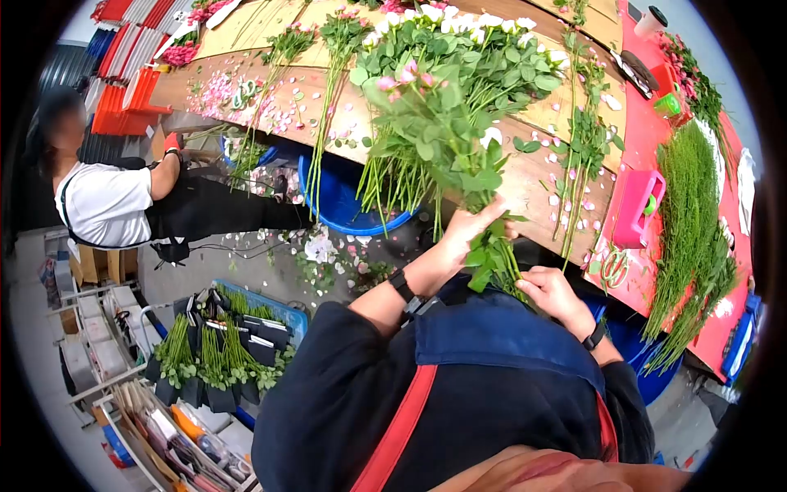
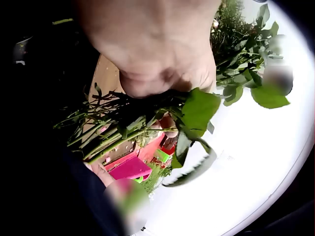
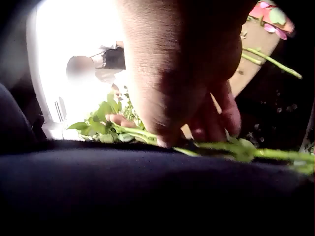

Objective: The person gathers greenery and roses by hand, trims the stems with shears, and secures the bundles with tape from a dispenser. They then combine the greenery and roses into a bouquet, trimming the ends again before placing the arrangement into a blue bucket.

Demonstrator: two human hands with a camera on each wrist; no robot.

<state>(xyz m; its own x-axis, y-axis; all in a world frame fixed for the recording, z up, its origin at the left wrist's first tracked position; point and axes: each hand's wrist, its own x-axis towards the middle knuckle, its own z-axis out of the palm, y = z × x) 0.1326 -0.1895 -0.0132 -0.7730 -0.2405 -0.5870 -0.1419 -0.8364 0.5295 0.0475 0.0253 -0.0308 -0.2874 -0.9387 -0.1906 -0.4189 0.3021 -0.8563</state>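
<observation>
My left hand (image 1: 469,236) grips a bunch of pink roses (image 1: 443,135) around its leafy stems, with the blooms pointing away from me over the table edge. Lower down, near my body, my right hand (image 1: 554,293) pinches the stem ends of this bunch between thumb and fingers. In the right wrist view a green stem (image 3: 275,154) runs out past the fingers of the right hand (image 3: 182,73). Seen from the left wrist, several bare stem ends (image 2: 106,140) stick out beside the left hand (image 2: 157,59). Its fingers are mostly hidden there.
White roses (image 1: 471,29) lie in a heap on the wooden table (image 1: 541,184), amid loose stems and petals. A blue tub (image 1: 340,209) stands below the edge. To the right are a pink holder (image 1: 638,209), scissors (image 1: 615,266) and greenery (image 1: 687,221). Another person (image 1: 106,197) works at left.
</observation>
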